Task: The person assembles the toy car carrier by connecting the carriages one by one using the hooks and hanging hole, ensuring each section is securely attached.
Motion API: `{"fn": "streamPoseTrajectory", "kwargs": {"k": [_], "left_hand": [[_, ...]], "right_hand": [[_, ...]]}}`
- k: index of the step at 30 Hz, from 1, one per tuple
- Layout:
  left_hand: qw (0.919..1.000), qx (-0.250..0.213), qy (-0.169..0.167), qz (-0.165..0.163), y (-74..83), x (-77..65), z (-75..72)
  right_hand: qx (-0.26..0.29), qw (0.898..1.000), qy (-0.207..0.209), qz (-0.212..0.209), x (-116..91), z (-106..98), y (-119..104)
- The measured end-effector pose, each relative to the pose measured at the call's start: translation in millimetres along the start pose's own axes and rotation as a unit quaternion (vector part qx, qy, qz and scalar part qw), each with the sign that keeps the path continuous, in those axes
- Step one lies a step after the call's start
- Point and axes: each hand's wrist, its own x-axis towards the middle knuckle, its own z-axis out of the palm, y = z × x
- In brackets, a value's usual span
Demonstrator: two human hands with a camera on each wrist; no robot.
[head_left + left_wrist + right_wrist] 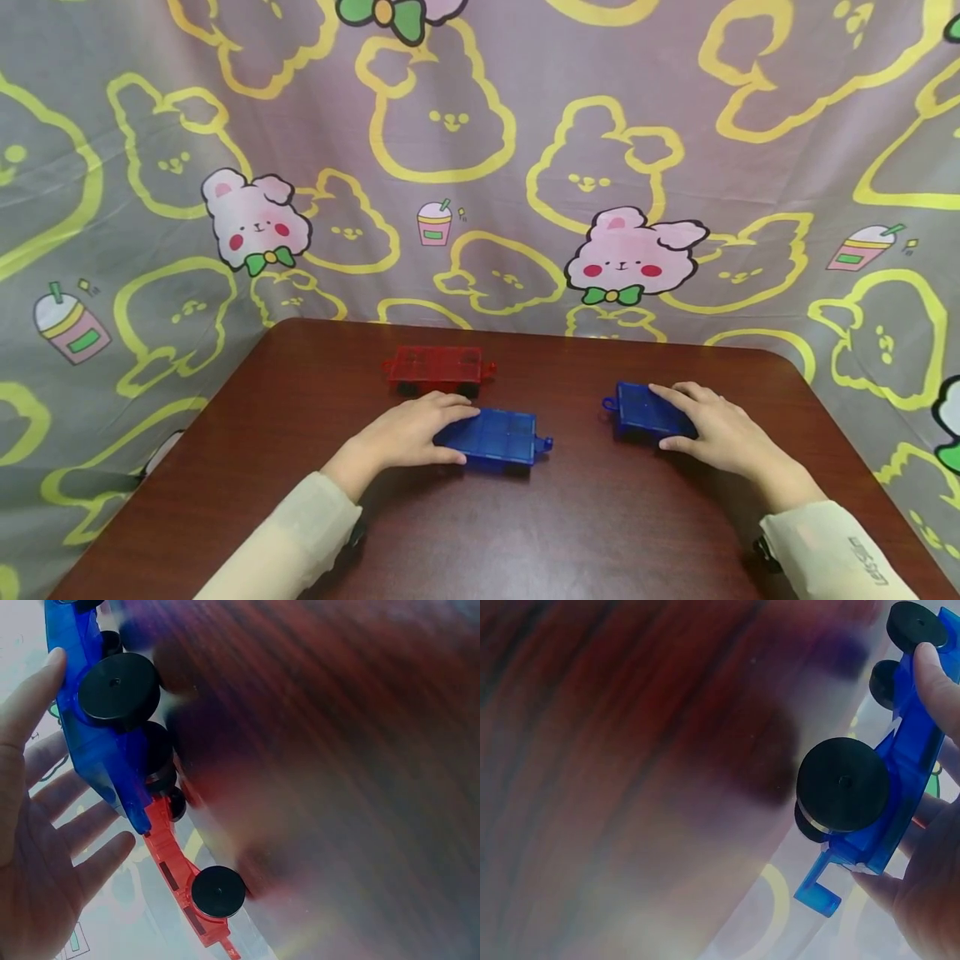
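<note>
My left hand (408, 429) grips the left end of a translucent blue toy wagon (498, 435), thumb along the near side and fingers over the far side. A small coupling knob (544, 445) sticks out from its right end. In the left wrist view its black wheels (120, 691) show underneath. Further right, my right hand (720, 429) holds a second blue toy wagon (648, 410) between thumb and fingers at its right end. A coupling ring (611, 404) points left from this one. Its bent coupling piece (821, 892) shows in the right wrist view.
Behind the left blue wagon stands a red toy wagon (437, 367) with black wheels, close to the left fingers. Everything rests on a glossy dark brown table (600, 525). A patterned cloth (480, 275) hangs along the table's back and sides.
</note>
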Motion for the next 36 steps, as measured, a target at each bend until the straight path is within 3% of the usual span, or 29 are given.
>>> {"fn": "streamPoseTrajectory", "kwargs": {"k": [19, 36], "left_hand": [[0.9997, -0.023, -0.005, -0.002, -2.1, 1.1, 0.7], [0.9994, -0.031, -0.01, -0.011, -0.3, 1.5, 0.2]], "right_hand": [[-0.001, 0.999, 0.031, -0.031, -5.2, -7.8, -25.3], [-0.006, 0.997, 0.048, -0.067, -5.4, 1.1, -48.6]]}}
